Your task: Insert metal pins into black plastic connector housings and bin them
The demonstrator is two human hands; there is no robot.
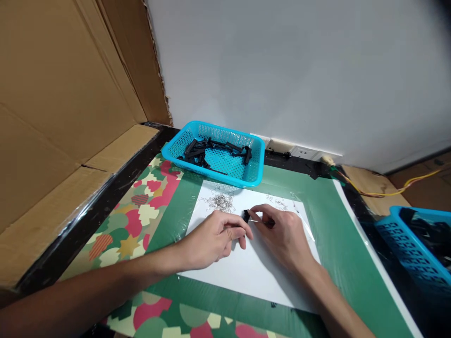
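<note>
Both of my hands rest on a white sheet [253, 272] in the middle of the table. My left hand [214, 237] is curled, its thumb and fingers pinched beside a small black plastic part [245, 216]. My right hand [282, 234] is also closed, fingers pinching the same black part from the right, with what looks like a thin metal pin at its fingertips. A heap of small metal springs or pins [221, 202] lies on the sheet just beyond my left hand.
A blue mesh basket [257, 157] with several black plastic parts stands at the back. A second blue basket [416, 244] sits at the right edge. Cardboard walls [63, 94] stand at the left. A wall socket [303, 151] and yellow wires [387, 192] are at the back right.
</note>
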